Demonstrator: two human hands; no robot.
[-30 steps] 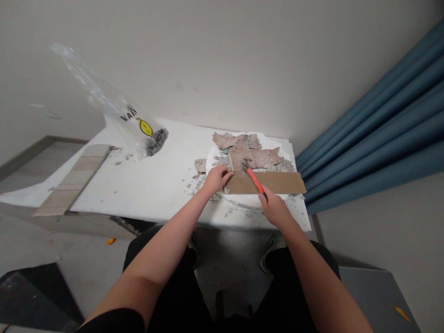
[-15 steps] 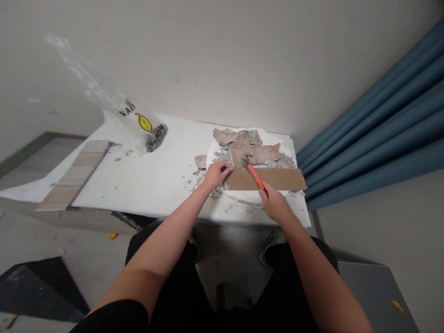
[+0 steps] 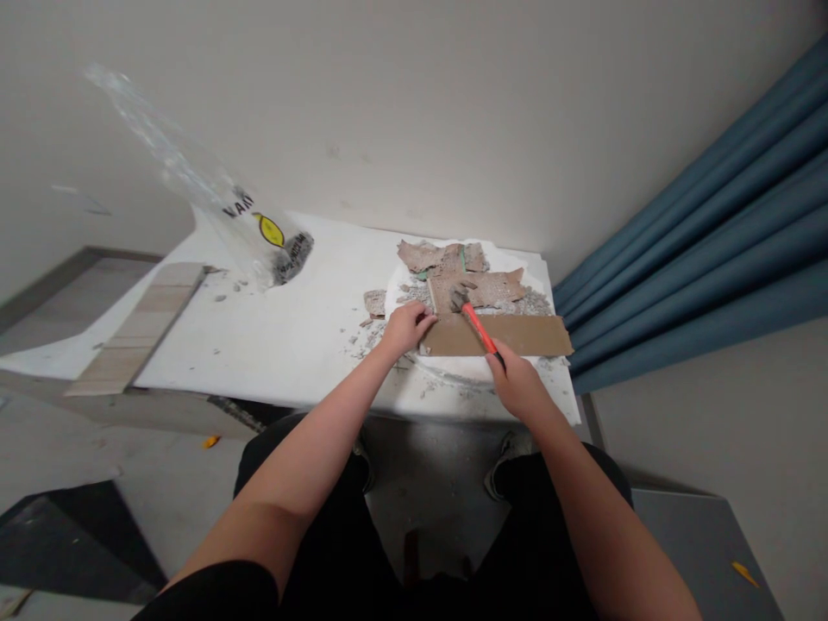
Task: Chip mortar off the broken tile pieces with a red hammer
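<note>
My right hand [image 3: 517, 379] is wrapped round the red and black handle of a hammer [image 3: 479, 328]. The dark head of the hammer rests on a torn, rough brown piece of board [image 3: 446, 291]. Fingers curled, my left hand [image 3: 407, 326] grips at the left end of a smooth brown strip of board [image 3: 498, 335]; its fingertips are partly hidden. Under these pieces lies a white round slab [image 3: 469, 368], strewn with grey crumbs [image 3: 534, 302]. More torn pieces [image 3: 423, 255] are heaped behind the hammer.
All this sits on a low white-covered table [image 3: 285, 336] against the wall. A clear plastic bag [image 3: 239, 228] with dark print stands at the back left, beside a wood-look plank [image 3: 146, 323]. Blue curtains [image 3: 711, 207] hang at the right. A black sheet [image 3: 78, 543] lies on the floor.
Almost nothing differs. My right hand and the hammer have shifted very slightly, and the hammer head remains on the torn piece. My left hand stays at the strip's left end.
</note>
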